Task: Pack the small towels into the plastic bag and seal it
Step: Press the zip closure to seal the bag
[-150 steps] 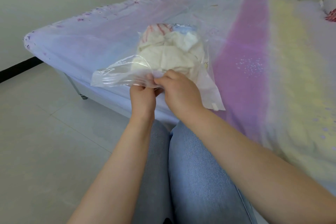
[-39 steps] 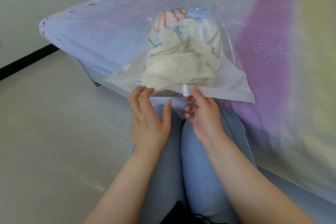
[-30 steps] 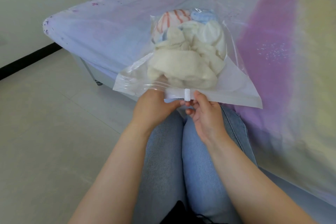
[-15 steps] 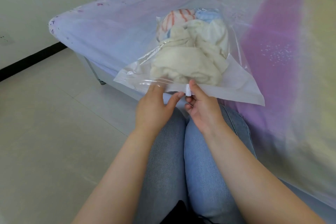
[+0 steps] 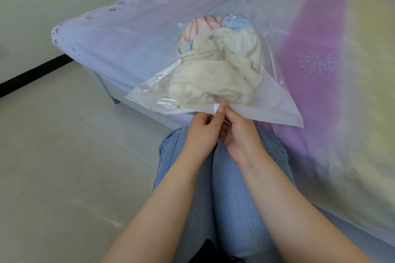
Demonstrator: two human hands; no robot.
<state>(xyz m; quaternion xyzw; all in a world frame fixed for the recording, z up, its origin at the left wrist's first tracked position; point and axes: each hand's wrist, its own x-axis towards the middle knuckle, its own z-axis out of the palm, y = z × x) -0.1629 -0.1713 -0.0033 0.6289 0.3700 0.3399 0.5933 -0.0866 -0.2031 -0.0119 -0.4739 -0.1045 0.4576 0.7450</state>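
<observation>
Sealing looks like the step in hand: both hands, left [image 5: 202, 132] and right [image 5: 237, 132], pinch the white slider [image 5: 216, 109] on the towel-filled bag [image 5: 275, 100] at frame centre, on the bed [image 5: 128, 34]. Next, likely sliding it along.

No readable text, label, brand or number shows anywhere

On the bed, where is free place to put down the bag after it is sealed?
The bed is bare left of the plastic bag, up to its far corner. The purple stripe on its right is also free. It is crowded only at the near edge, where the left hand and right hand pinch the white slider.
</observation>
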